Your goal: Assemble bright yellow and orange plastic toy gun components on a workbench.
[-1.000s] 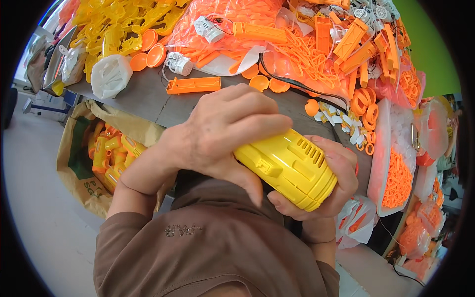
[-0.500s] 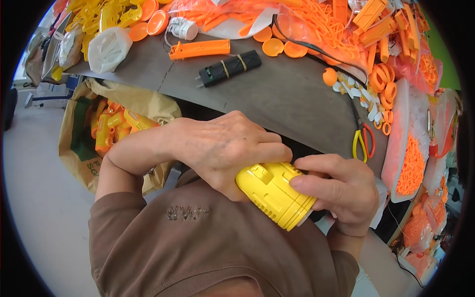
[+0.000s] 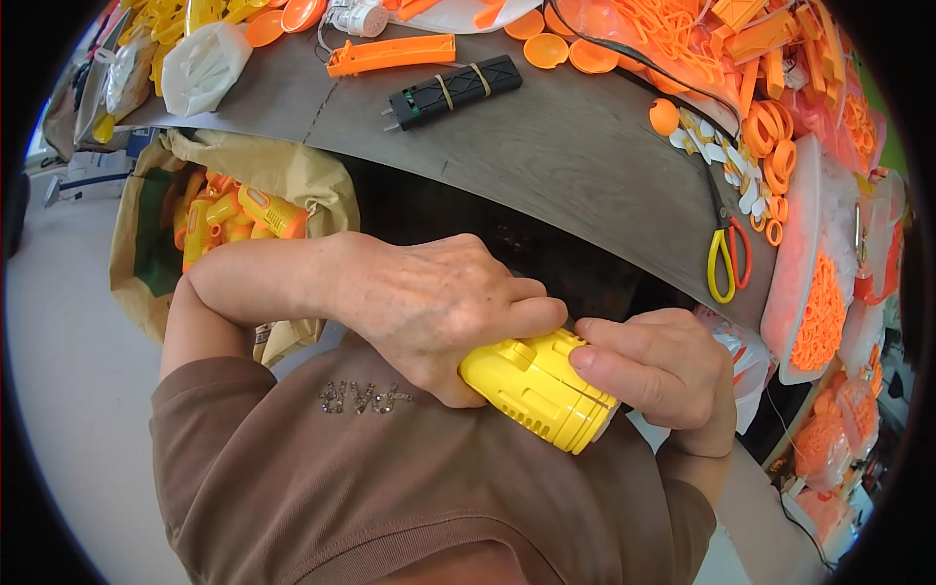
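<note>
A yellow plastic toy housing [image 3: 536,390], rounded with grooves and slots moulded in its side, is held tilted before my chest, past the table's near edge. My left hand [image 3: 444,312] wraps its upper left end, fingers curled around it. At its lower right end, my right hand [image 3: 658,366] grips it with thumb and bent fingers. A thin dark seam runs across the housing beside the right thumb. The far side of the housing and several fingertips are hidden.
On the grey table [image 3: 575,146] lie an orange plastic strip [image 3: 392,56], a black rubber-banded block [image 3: 456,93] and red-and-yellow-handled cutters [image 3: 722,255]. A paper bag [image 3: 317,185] of orange-yellow parts stands left. Orange rings [image 3: 770,146] and a tray of orange chains [image 3: 817,312] lie right.
My view has shifted, so the table and its things sit a little differently. Both hands keep hold of the yellow housing, which has turned slightly.
</note>
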`<state>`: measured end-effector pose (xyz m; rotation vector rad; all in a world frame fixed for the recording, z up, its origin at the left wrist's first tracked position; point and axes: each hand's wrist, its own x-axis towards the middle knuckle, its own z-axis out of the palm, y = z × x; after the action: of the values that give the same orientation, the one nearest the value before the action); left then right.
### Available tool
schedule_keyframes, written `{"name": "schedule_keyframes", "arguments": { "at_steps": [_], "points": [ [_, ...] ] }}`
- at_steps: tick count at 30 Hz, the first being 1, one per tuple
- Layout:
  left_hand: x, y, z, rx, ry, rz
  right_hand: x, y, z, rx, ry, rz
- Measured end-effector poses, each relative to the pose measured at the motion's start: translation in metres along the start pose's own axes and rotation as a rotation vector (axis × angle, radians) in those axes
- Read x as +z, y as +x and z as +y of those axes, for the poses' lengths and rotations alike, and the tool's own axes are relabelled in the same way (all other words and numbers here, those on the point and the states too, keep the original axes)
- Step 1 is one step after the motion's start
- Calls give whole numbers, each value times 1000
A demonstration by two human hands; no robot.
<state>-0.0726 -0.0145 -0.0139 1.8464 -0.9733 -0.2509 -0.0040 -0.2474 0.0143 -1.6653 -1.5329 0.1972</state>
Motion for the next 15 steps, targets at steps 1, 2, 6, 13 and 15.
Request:
{"name": "schedule_keyframes", "arguments": {
  "at_steps": [1, 2, 6, 13, 15],
  "points": [
    [1, 0, 0, -5, 8, 5, 0, -1, 1, 13, 23, 4],
    [2, -1, 1, -10, 17, 12, 1, -1, 2, 24, 46, 7],
    [2, -1, 2, -23, 39, 1, 2, -2, 8, 12, 77, 4],
    [1, 0, 5, -87, 64, -12, 3, -6, 19, 26, 184, -4],
    [2, 0, 3, -97, 61, -16, 3, -4, 18, 34, 176, -20]
  ]
}}
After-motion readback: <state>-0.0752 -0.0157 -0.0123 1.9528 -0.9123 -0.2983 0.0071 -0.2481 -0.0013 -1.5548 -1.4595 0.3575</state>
